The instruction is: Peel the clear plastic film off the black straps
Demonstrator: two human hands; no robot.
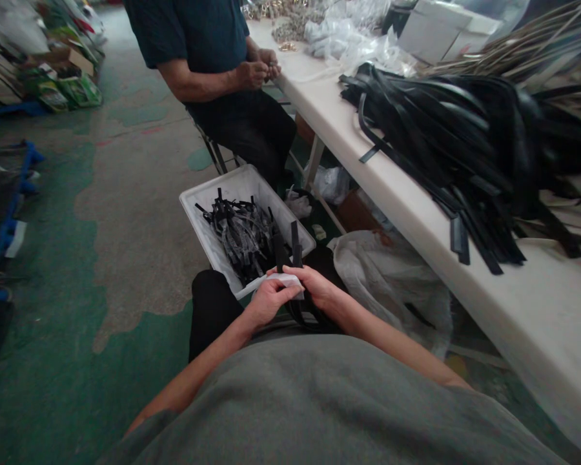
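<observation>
In my lap, my left hand (267,301) is closed on a small white sheet (286,279), its thumb pressing on top. Whether the sheet is paper or thin foam, I cannot tell. My right hand (315,285) is closed round black straps (281,253) close beside it. Their flat ends stick up past my fingers, and the lower lengths hang down toward my lap. Just beyond my hands, a white plastic bin (204,240) holds a heap of black straps (237,232), several with clear wrapping round them.
A white table (392,200) runs along my right, bearing a large pile of black straps (445,129) and clear plastic bags (353,39). A co-worker (198,39) sits ahead, hands together by the table edge. A whitish sack (392,278) stands under the table.
</observation>
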